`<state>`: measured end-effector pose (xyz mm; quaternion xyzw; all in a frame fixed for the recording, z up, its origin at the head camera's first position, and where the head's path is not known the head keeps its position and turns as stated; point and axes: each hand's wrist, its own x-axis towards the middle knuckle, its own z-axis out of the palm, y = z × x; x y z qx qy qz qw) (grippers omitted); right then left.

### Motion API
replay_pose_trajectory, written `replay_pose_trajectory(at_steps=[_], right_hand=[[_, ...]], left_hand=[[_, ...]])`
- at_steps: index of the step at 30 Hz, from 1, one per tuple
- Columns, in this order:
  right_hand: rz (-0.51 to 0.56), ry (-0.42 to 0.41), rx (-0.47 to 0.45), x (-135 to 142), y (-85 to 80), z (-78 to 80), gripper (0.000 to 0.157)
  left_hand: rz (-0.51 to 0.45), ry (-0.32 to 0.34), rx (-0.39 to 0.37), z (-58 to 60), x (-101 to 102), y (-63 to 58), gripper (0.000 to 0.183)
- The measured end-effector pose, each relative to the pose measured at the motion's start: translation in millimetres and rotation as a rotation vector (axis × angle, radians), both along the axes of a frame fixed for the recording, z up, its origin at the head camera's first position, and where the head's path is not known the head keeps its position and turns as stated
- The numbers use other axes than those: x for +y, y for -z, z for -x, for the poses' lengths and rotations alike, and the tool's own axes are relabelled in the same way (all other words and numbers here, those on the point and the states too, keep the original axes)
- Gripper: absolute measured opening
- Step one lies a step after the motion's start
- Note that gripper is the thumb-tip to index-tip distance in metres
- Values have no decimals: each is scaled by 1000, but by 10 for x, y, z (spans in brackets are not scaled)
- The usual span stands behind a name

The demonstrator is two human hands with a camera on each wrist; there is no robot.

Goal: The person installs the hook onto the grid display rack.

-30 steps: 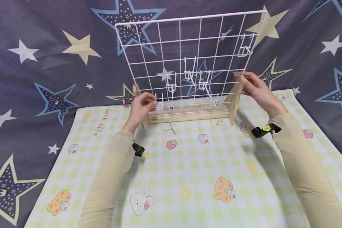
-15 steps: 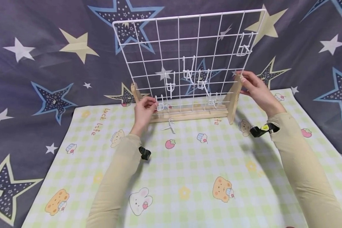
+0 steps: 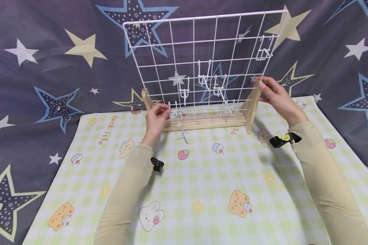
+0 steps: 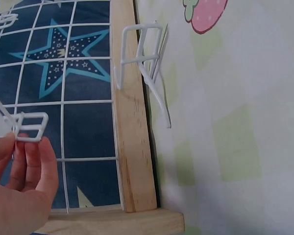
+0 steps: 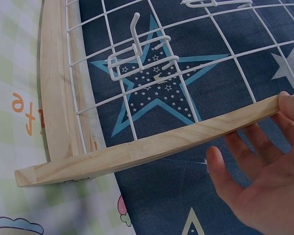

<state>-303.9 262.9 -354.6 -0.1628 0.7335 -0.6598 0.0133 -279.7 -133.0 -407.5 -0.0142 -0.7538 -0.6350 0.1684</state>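
Note:
A white wire grid panel (image 3: 205, 17) stands upright in a wooden stand (image 3: 205, 125). At its lower left, my left hand (image 3: 155, 121) pinches a small white wire hook (image 4: 33, 127) by its frame, with thumb and fingertips. The hook lies against the grid wires. My right hand (image 3: 276, 97) grips the upper end of the stand's right upright (image 5: 147, 151), thumb at the tip and some fingers behind it. Another hook (image 5: 139, 61) hangs low on the right of the grid, apart from that hand.
Several more white hooks hang on the grid, one near the top right (image 3: 263, 54). A loose hook (image 3: 184, 136) lies on the checked tablecloth (image 3: 178, 180) before the stand. A dark star-patterned cloth (image 3: 58, 41) hangs close behind.
My left hand has shifted slightly right with the hook and its forearm has swung inward. The right hand keeps its hold on the upright.

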Motion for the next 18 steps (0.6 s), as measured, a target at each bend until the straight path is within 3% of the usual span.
replay_pose_trajectory(at_steps=[6,11,18], right_hand=[[-4,13,-1,7,10,-8,39],[2,16,0,5,7,-26,38],[35,7,-3,-3,-1,-23,41]], left_hand=[[17,-56,-12,9,31,-11,8],[21,-122,20,2,57,13,8],[143,-225,20,-17,93,60,6]])
